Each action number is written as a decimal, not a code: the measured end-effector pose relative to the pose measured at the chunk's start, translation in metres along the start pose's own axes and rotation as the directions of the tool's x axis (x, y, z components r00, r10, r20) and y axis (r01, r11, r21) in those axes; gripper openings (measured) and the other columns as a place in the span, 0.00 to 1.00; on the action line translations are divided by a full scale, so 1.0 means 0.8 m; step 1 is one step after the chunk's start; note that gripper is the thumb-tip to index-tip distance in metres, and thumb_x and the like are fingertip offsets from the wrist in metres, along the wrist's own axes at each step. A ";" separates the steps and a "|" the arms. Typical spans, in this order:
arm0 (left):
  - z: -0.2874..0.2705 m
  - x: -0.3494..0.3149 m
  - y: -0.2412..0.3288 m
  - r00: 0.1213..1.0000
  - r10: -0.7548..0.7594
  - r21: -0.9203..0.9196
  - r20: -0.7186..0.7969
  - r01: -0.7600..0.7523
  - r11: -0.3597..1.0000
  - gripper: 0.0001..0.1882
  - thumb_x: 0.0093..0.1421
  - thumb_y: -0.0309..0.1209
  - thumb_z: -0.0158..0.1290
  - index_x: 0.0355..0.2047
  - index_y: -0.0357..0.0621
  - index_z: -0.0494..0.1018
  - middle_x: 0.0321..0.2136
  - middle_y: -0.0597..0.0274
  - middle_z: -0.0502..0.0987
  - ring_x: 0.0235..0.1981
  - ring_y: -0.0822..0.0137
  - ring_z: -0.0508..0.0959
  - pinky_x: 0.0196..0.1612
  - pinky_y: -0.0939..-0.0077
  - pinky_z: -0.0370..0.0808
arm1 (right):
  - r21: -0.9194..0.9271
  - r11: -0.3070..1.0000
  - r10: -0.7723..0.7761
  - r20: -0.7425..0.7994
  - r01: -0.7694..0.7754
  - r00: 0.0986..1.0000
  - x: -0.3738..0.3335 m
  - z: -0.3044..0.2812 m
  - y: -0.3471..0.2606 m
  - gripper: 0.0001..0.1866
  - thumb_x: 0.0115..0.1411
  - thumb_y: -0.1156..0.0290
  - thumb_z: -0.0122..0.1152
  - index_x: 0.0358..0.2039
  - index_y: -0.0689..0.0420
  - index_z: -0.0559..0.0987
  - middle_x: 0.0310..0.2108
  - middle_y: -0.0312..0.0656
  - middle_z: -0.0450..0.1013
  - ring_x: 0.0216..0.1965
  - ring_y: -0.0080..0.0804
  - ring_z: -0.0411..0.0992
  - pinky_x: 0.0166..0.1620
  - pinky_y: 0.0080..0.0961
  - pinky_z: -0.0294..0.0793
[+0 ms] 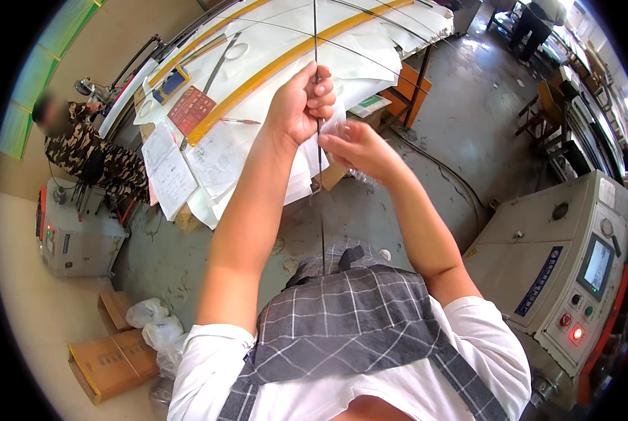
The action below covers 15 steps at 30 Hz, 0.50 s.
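Note:
A long, thin dark rod (322, 217) runs upright in front of me, from the top of the head view down to my checked apron (349, 309). My left hand (303, 104) is wrapped round it at the table's near edge. Just below and to the right, my right hand (359, 146) has its thumb and fingertips closed at the same rod; the fingers are slightly blurred. Some clear, shiny material (361, 177) shows under the right hand, and I cannot tell whether that hand touches it. Behind my hands lies a table covered with white sheets (272, 42).
On the table are a yellow strip (258, 78), a tape roll (237, 51), a red card (191, 111) and papers (161, 168). A grey machine (538, 259) stands at right, a smaller one (82, 238) at left. A person in camouflage (82, 151) is beyond it. Cardboard boxes (114, 361) lie lower left.

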<state>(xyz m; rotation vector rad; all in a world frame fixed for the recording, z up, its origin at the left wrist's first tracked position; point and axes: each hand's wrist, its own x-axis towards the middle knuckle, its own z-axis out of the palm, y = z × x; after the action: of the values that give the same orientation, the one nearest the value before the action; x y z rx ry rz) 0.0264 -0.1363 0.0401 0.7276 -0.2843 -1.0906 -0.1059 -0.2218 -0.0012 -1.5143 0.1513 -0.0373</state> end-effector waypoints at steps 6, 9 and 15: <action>-0.025 -0.022 -0.006 0.997 0.053 -0.043 -0.058 -0.055 0.998 0.13 0.65 0.37 0.40 0.29 0.43 0.66 0.16 0.71 0.60 0.17 0.79 0.59 0.18 0.88 0.59 | 0.390 0.917 0.079 0.012 -0.077 0.997 -0.053 -0.005 0.004 0.15 0.59 0.67 0.53 0.17 0.55 0.67 0.13 0.25 0.55 0.14 0.11 0.49 0.16 0.12 0.45; -0.029 -0.029 -0.009 0.992 0.078 -0.038 -0.099 -0.082 0.996 0.13 0.64 0.37 0.41 0.29 0.43 0.67 0.17 0.70 0.61 0.18 0.77 0.62 0.20 0.86 0.62 | 0.450 0.891 0.062 0.004 -0.058 0.998 -0.086 -0.022 0.002 0.15 0.59 0.66 0.52 0.17 0.55 0.67 0.12 0.24 0.54 0.14 0.11 0.48 0.16 0.13 0.43; -0.035 -0.039 -0.016 0.996 0.051 -0.061 -0.073 -0.055 0.997 0.13 0.64 0.38 0.42 0.29 0.43 0.67 0.17 0.70 0.62 0.18 0.76 0.62 0.20 0.85 0.63 | 0.415 0.849 -0.360 0.002 0.327 0.933 -0.168 -0.070 0.007 0.19 0.59 0.69 0.49 0.12 0.54 0.60 0.10 0.29 0.53 0.12 0.19 0.49 0.17 0.22 0.45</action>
<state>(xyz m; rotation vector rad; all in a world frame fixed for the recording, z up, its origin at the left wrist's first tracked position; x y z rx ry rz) 0.0187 -0.1011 0.0148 0.6977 -0.2069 -1.0170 -0.2463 -0.2614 0.0004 -1.1021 -0.1881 -0.2805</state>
